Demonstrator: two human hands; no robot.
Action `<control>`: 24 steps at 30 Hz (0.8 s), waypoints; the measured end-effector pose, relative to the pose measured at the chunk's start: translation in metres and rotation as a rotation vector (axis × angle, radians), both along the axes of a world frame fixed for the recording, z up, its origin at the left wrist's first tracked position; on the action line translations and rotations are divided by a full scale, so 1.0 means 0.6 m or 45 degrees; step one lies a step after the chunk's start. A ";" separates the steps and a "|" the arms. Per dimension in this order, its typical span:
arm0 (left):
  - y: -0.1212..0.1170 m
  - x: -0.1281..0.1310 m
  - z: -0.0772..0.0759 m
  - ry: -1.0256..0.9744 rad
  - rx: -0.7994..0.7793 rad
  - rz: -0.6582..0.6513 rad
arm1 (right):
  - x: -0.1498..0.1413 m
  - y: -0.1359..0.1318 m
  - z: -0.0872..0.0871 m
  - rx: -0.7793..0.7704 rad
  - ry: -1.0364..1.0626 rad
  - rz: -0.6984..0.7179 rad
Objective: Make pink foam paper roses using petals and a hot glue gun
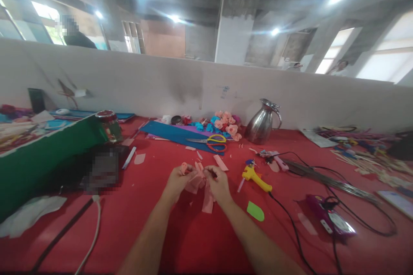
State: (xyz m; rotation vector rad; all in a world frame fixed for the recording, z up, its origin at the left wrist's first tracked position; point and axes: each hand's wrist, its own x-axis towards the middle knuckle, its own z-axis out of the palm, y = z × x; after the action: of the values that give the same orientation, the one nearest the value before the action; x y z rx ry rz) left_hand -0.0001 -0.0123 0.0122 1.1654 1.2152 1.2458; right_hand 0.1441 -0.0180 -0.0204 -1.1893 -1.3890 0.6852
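My left hand (178, 183) and my right hand (218, 181) are close together over the red table, fingers pinched on pink crepe paper (200, 169). The paper is gathered between my fingertips, and parts of it hang below them. A small rolled pink tip (183, 167) shows at my left thumb and forefinger. Under my right fingers a pink strip (208, 200) reaches down to the table. Just beyond my hands lies a loose pink paper piece (220, 162). Scissors (211, 139) with yellow and red handles rest on blue paper (164, 132).
To the right are a yellow glue gun (256, 177) with a black cord, a green card piece (256, 211) and a purple power box (332, 219). Behind stand pink paper roses (229, 124) and a steel jug (263, 122). A glass jar (109, 126) sits left by a green box wall (64, 154).
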 end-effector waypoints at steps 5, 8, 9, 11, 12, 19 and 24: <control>-0.010 -0.015 -0.004 -0.253 -0.026 0.068 | 0.001 -0.012 0.006 0.142 -0.389 0.023; -0.011 -0.012 -0.004 -0.411 -0.035 0.017 | 0.002 -0.013 0.009 0.208 -0.519 0.082; -0.011 -0.009 -0.005 -0.450 -0.024 -0.012 | 0.002 -0.012 0.011 0.218 -0.501 0.080; -0.010 0.000 -0.008 -0.481 -0.007 -0.066 | 0.001 -0.011 0.012 0.231 -0.396 0.072; -0.010 0.004 -0.010 -0.470 -0.006 -0.093 | 0.000 -0.011 0.013 0.229 -0.327 0.076; -0.011 0.027 -0.008 -0.348 -0.005 -0.182 | 0.003 -0.004 0.013 0.073 0.129 0.131; 0.002 0.045 -0.005 -0.172 0.098 -0.121 | 0.014 0.002 0.010 0.015 0.093 0.208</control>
State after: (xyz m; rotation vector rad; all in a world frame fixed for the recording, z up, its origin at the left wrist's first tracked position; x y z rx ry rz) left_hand 0.0267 -0.0114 0.0090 1.1615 1.0090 1.2870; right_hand 0.1524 -0.0168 -0.0141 -1.0393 -1.4374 0.8254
